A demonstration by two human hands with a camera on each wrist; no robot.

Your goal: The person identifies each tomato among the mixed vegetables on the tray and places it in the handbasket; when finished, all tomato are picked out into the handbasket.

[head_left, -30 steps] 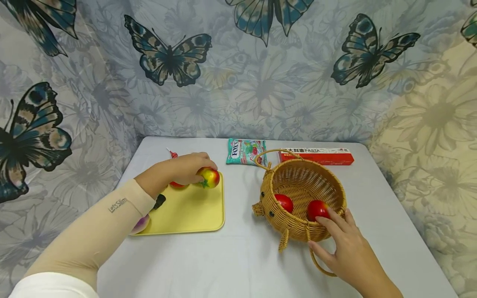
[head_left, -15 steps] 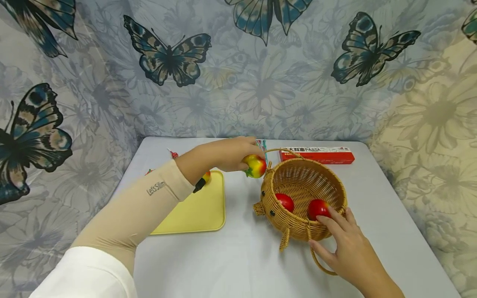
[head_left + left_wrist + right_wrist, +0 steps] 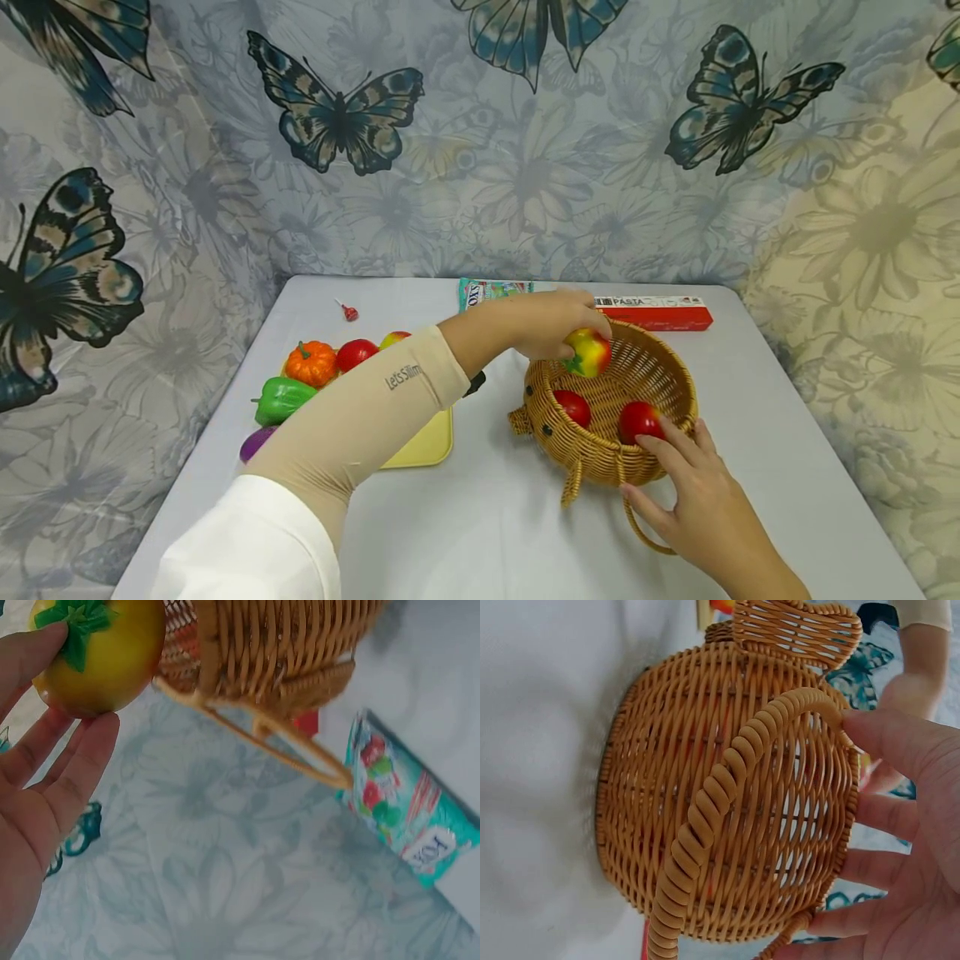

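In the head view my left hand (image 3: 557,325) holds a red-and-yellow tomato (image 3: 590,354) over the left side of a pig-shaped wicker basket (image 3: 592,465). The left wrist view shows the thumb at the tomato's green leafy top (image 3: 81,626) and the fingers beneath it. Two round red fruits or vegetables, one at the left (image 3: 572,408) and one near the right hand (image 3: 640,422), lie inside the basket. At the near right, my right hand (image 3: 697,496) grips the basket's rim, fingers over the edge, thumb by the wicker handle (image 3: 720,784).
A yellow tray (image 3: 429,442), partly hidden by the left arm, stands at left. Around it show a small orange pumpkin (image 3: 311,363), green bell pepper (image 3: 281,402), red round item (image 3: 356,354) and purple item (image 3: 257,443). Behind are a lollipop (image 3: 349,312), Fox's bag (image 3: 480,292) and pasta box (image 3: 660,314).
My left hand has carried the tomato rightward from above the tray, past the candy bag, to over the basket. The right hand and basket have stayed in place.
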